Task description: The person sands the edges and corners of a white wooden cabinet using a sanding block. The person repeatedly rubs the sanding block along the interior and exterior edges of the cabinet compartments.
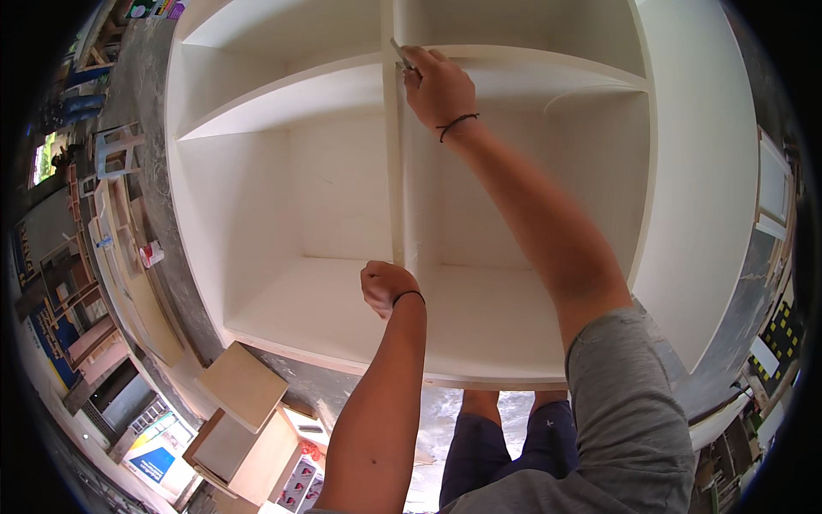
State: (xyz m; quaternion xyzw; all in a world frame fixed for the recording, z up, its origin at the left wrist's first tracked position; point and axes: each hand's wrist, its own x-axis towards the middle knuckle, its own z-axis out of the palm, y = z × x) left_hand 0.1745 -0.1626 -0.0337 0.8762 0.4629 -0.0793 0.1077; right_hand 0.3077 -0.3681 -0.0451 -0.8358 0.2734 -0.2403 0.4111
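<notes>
A large white cabinet (698,171) with open compartments stands before me, split by an upright divider (395,180) and crossed by shelves. High on the divider, where the shelves meet it, my right hand (441,88) is closed around a small scraper (399,53) with a thin flat blade. The blade rests at or very close to the divider's front edge; its handle is mostly hidden in my fingers. Lower down, my left hand (390,287) is curled closed in front of the divider's bottom end. Whatever it may hold is hidden.
Wooden boxes or drawers (244,385) stand on the floor at the lower left. Long boards (141,283) and a small pale stool-like frame (118,150) lie farther left. A white framed panel (773,184) is at the far right. My legs (514,441) are close to the cabinet's near edge.
</notes>
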